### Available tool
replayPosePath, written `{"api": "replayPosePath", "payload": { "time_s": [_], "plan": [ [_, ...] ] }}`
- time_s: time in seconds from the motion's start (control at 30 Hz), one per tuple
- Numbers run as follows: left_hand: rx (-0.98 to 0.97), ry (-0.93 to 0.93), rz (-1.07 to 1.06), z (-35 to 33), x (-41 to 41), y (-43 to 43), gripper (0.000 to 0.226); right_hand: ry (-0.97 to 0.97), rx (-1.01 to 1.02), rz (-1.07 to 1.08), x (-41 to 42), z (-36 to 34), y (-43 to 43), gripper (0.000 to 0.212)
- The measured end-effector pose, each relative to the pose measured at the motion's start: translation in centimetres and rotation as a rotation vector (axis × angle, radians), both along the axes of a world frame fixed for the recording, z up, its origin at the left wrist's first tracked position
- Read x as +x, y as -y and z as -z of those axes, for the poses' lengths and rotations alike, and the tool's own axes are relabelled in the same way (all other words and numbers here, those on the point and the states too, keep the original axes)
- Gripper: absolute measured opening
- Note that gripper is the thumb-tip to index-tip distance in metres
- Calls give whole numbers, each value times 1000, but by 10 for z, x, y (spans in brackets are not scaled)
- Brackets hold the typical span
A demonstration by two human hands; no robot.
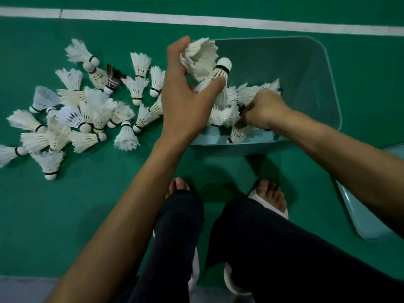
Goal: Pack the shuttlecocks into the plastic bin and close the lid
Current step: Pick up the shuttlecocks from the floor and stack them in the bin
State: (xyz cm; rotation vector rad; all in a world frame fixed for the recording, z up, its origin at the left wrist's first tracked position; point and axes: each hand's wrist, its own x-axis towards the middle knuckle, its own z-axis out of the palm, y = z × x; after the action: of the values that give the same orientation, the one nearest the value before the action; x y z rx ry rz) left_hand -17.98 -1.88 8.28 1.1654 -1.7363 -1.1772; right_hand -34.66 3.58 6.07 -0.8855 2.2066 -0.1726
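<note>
- While L hand (188,95) grips a bunch of shuttlecocks (202,59), fingers curled round them, it hangs over the left rim of the plastic bin (328,62).
- Heap of shuttlecocks (227,113) in bin's near-left part. R hand (264,110) is down among them, fingertips buried in feathers, so can't tell its grip.
- Loose pile (87,110) on green floor (65,215), left of bin.
- Lid (360,215) lies off, near-right of bin.
- White court line (196,19) at far side.

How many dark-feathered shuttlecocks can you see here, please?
1: the dark-feathered shuttlecock lies on the floor, left of the plastic bin. Others may be hidden under the white shuttlecocks in the bin or beneath the right hand.
</note>
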Motion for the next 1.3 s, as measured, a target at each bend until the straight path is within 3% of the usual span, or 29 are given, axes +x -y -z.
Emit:
{"api": "replayPosePath", "payload": {
  "time_s": [0.07,0.2,0.37,0.5,0.67,0.77,0.87,0.97,1.03,1.1,1.2,1.3],
  "plan": [
    [61,15,-17,10,-8,2,67,108,139,-35,5,17,14,20],
    [159,94,-41,27,-16,5,71,419,441,10,22,51,34,39],
    [296,111,-93,33,-21,11,70,577,391,47,33,69,42,30],
    [374,74,-108,28,-22,12,68,704,359,87,20,55,40,36],
    [503,-38,-103,21,-24,9,59,711,358,190,-23,34,18,21],
    [547,-49,-89,18,-29,6,57,525,351,112,-32,28,10,18],
    [591,-29,-81,20,-33,5,60,396,102,150,-34,16,9,11],
    [596,22,-58,22,-33,5,64,525,-291,322,-33,-10,8,19],
    [579,47,-39,25,-33,5,68,560,-432,264,-30,-27,5,21],
    [560,49,-48,29,-34,5,71,525,-423,180,-26,-36,0,24],
    [526,10,-103,33,-35,5,79,416,-313,256,-17,-37,-7,35],
    [513,-51,-198,35,-37,4,92,609,-5,390,-7,-39,-11,59]
  ]
}}
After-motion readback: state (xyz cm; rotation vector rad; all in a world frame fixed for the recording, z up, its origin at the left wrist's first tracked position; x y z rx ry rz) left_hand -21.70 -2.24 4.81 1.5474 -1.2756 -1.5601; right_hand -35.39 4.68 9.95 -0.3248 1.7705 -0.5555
